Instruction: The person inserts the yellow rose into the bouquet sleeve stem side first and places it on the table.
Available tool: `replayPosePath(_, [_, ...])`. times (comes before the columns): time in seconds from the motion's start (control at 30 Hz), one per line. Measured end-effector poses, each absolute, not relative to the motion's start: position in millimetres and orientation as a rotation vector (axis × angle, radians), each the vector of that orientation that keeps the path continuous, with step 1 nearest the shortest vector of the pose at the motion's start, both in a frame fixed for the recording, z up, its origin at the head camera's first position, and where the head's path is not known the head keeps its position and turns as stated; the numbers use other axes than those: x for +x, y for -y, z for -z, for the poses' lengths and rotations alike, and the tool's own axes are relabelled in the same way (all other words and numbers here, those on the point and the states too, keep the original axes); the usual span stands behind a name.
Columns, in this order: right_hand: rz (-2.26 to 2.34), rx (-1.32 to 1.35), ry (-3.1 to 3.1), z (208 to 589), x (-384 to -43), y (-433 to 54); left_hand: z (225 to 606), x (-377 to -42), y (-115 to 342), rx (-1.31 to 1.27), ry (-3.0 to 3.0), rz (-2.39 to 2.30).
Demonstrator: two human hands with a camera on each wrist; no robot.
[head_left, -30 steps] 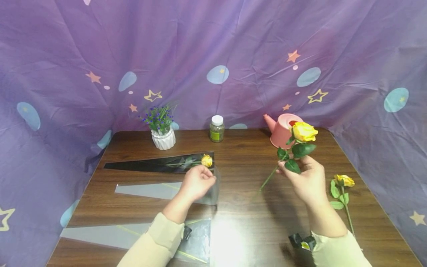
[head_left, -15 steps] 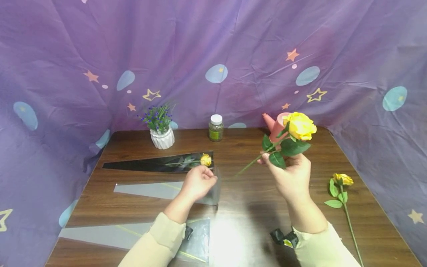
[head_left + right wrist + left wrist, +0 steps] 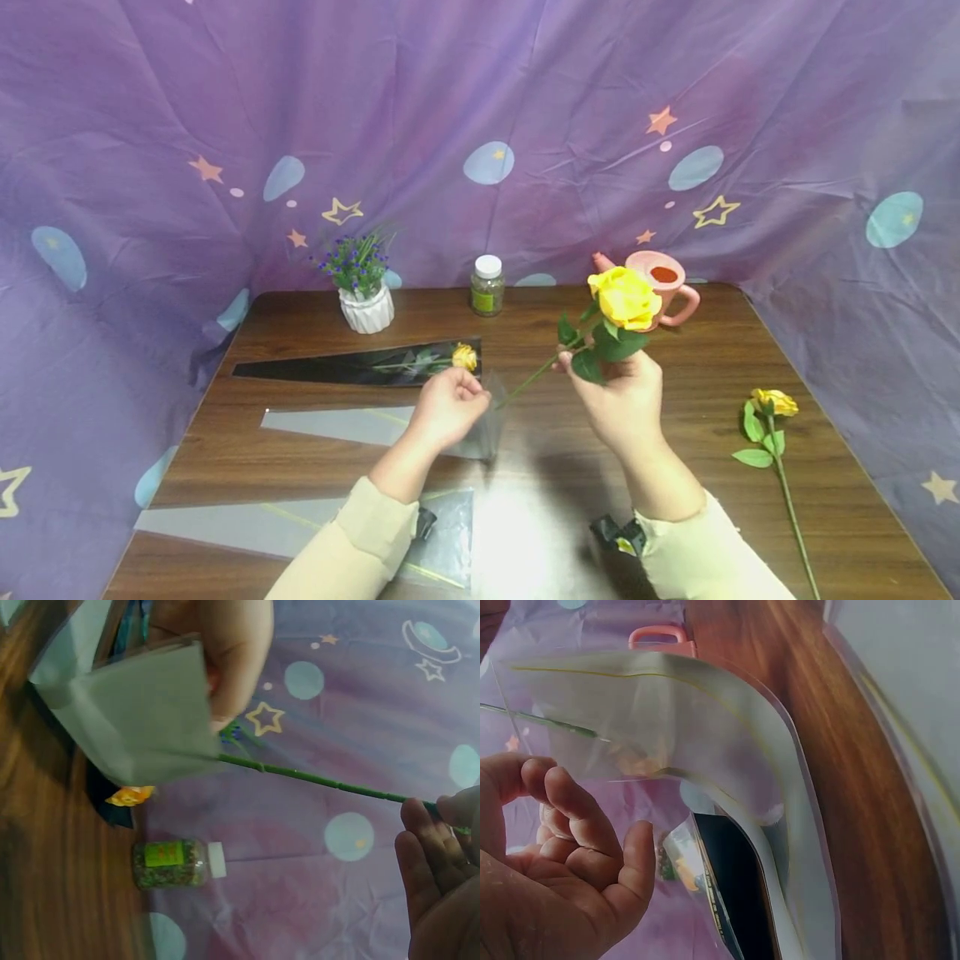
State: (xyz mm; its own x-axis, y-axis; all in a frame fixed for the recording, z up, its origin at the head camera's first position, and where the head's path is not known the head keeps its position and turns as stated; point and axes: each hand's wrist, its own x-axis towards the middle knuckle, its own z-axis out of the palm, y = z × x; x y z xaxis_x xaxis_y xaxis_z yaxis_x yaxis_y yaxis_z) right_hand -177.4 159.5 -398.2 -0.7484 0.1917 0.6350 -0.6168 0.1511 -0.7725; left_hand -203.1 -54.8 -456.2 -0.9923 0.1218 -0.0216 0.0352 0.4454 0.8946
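My left hand (image 3: 447,410) pinches the open end of a clear, tapered plastic flower sleeve (image 3: 341,423), raising that end off the table. With my right hand (image 3: 624,402) I grip the green stem (image 3: 322,780) of a yellow rose (image 3: 625,298) just below its leaves. The bloom tilts up to the right. The stem's lower end points left and reaches the sleeve's mouth; in the left wrist view its tip shows through the film. Behind my left hand lies a black-backed sleeve (image 3: 315,369) with a yellow rose inside.
Another clear sleeve (image 3: 217,523) lies at the front left, partly under my left forearm. A loose yellow rose (image 3: 776,403) lies on the right. Along the back stand a white flowerpot (image 3: 367,310), a lidded jar (image 3: 487,292) and a pink watering can (image 3: 678,307).
My right hand has carried the rose leftward, bringing its stem end to the sleeve's mouth. The left hand has stayed in place, holding the sleeve's edge.
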Motion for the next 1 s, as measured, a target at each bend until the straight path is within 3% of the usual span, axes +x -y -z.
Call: replayPosePath(1.0, [-1.385,0.349,2.051,450,-179,-135,445,-198,36,0.24,-2.522,-1.927])
